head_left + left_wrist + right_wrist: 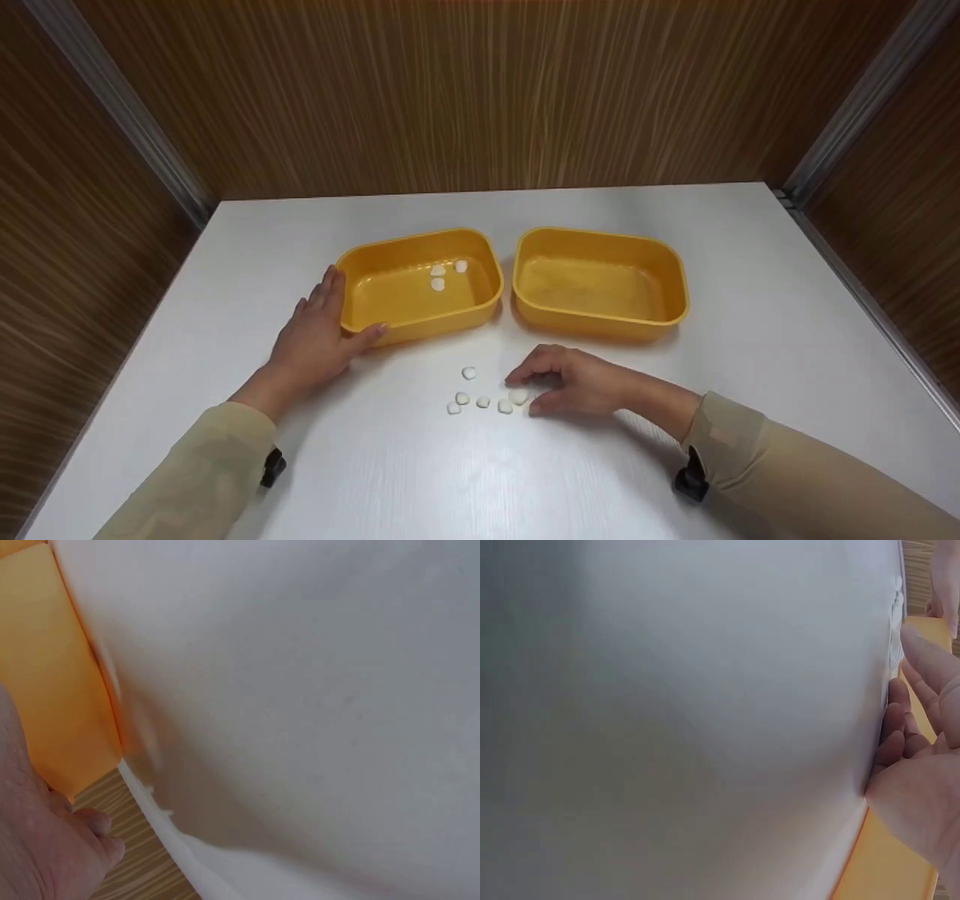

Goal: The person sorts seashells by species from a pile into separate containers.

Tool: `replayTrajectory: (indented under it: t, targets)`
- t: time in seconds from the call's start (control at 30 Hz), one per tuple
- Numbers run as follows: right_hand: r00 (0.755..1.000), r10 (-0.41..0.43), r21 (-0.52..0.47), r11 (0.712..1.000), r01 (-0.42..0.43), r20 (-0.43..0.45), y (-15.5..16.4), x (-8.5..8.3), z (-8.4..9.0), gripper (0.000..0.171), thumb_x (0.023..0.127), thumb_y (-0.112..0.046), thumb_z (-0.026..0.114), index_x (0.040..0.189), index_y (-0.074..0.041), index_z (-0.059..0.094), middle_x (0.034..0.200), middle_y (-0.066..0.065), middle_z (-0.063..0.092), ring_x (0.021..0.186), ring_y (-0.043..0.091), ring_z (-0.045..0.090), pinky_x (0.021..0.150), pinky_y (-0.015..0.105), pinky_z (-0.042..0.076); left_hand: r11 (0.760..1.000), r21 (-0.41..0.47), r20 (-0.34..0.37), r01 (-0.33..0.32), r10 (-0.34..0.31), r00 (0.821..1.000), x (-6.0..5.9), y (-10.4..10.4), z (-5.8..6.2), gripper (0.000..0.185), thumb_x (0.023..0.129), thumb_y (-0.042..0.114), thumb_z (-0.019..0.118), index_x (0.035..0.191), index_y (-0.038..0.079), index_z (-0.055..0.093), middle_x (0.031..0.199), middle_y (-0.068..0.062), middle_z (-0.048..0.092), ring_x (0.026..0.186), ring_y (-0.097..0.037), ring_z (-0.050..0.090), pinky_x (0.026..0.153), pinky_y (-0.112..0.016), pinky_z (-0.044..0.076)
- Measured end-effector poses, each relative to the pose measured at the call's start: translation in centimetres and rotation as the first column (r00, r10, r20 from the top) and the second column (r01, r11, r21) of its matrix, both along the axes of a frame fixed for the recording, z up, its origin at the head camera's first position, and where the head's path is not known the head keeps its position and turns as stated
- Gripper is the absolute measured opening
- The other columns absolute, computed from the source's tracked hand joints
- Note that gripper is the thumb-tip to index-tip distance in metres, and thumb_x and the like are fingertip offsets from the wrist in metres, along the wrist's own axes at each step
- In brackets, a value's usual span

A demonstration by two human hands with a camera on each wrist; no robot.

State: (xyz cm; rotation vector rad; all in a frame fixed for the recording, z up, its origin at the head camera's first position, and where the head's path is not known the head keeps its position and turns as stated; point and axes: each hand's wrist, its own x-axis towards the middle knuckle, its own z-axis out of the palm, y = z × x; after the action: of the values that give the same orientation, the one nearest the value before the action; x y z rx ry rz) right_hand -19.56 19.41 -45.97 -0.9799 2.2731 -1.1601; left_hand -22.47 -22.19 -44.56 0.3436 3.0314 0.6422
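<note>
My left hand [311, 341] rests against the left end of a yellow plastic bin [442, 325]. Its fairly straight fingers lie along the end wall, and the thumb touches the front rim. Three small white rounded pieces [438, 283] lie inside that bin. On the table in front are several more white pieces [483, 402]. Above the rightmost of these, a slightly larger white piece [518, 396], my right hand [581, 381] is low over the table. Thumb and forefinger are bent and spread apart around it, without visibly pinching it. The right wrist view shows the other fingers curled.
A second yellow bin [600, 319] stands right of the first, with a narrow gap between them; no pieces show in it. Both stand on a white table [390, 480]. Wood-grain panels [495, 97] rise behind and at both sides.
</note>
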Motion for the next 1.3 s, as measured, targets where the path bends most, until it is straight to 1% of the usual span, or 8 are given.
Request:
replayTrajectory:
  t: [0.13, 0.5, 0.7, 0.9, 1.1, 1.3]
  targets:
    - [1.000, 0.003, 0.012, 1.000, -0.002, -0.023, -0.02, 0.17, -0.12, 0.038, 0.092, -0.016, 0.085, 0.129, -0.012, 0.076, 0.125, 0.001, 0.069, 0.121, 0.025, 0.060, 0.107, 0.034, 0.047, 1.000, -0.003, 0.003, 0.003, -0.003, 1.000, 0.07, 0.11, 0.09, 0.121, 0.096, 0.083, 0.046, 0.168, -0.003, 0.000, 0.177, -0.020, -0.002, 0.161, -0.043, 0.009, 0.129, -0.059, 0.009]
    - [0.999, -0.013, 0.047, 0.999, 0.015, -0.041, -0.41, 0.13, -0.29, 0.035, 0.091, -0.014, 0.086, 0.126, -0.015, 0.079, 0.121, -0.002, 0.068, 0.118, 0.022, 0.059, 0.105, 0.035, 0.046, 1.000, -0.016, 0.005, -0.002, 0.002, 1.000, -0.03, -0.05, -0.02, 0.121, 0.096, 0.084, 0.044, 0.168, -0.002, -0.001, 0.177, -0.019, -0.003, 0.162, -0.042, 0.008, 0.129, -0.059, 0.009]
    - [0.999, -0.017, 0.048, 0.999, 0.019, -0.039, -0.44, 0.32, 0.00, 0.034, 0.091, -0.014, 0.086, 0.124, -0.016, 0.079, 0.121, -0.003, 0.068, 0.119, 0.022, 0.058, 0.104, 0.036, 0.046, 1.000, -0.009, 0.001, -0.002, 0.002, 1.000, -0.01, 0.08, 0.10, 0.120, 0.096, 0.082, 0.047, 0.168, -0.004, 0.001, 0.177, -0.020, -0.001, 0.161, -0.045, 0.011, 0.129, -0.059, 0.009]
    - [0.999, -0.030, 0.049, 0.998, 0.032, -0.040, -0.45, 0.40, -0.06, 0.031, 0.091, -0.014, 0.086, 0.122, -0.017, 0.080, 0.119, -0.003, 0.068, 0.116, 0.022, 0.058, 0.102, 0.036, 0.045, 1.000, -0.018, 0.001, 0.003, -0.002, 1.000, -0.11, 0.16, 0.15, 0.122, 0.096, 0.084, 0.046, 0.168, -0.003, 0.000, 0.177, -0.019, -0.002, 0.161, -0.044, 0.011, 0.129, -0.059, 0.009]
    - [0.997, -0.026, 0.026, 0.999, 0.028, -0.066, -0.59, 0.43, -0.16, 0.028, 0.092, -0.012, 0.085, 0.119, -0.015, 0.080, 0.117, -0.002, 0.069, 0.115, 0.023, 0.060, 0.101, 0.035, 0.047, 1.000, -0.021, 0.003, 0.001, -0.001, 1.000, -0.13, 0.18, 0.22, 0.121, 0.096, 0.084, 0.045, 0.168, -0.002, -0.001, 0.177, -0.018, -0.003, 0.162, -0.042, 0.009, 0.129, -0.059, 0.009]
    - [0.995, -0.026, 0.029, 0.999, 0.029, -0.092, -0.74, 0.45, -0.14, 0.024, 0.091, -0.011, 0.085, 0.114, -0.016, 0.080, 0.114, -0.004, 0.069, 0.112, 0.021, 0.059, 0.098, 0.034, 0.046, 1.000, -0.025, 0.002, -0.001, 0.001, 1.000, -0.03, 0.14, 0.23, 0.122, 0.095, 0.084, 0.044, 0.168, -0.002, -0.001, 0.177, -0.019, -0.002, 0.162, -0.042, 0.010, 0.129, -0.060, 0.010]
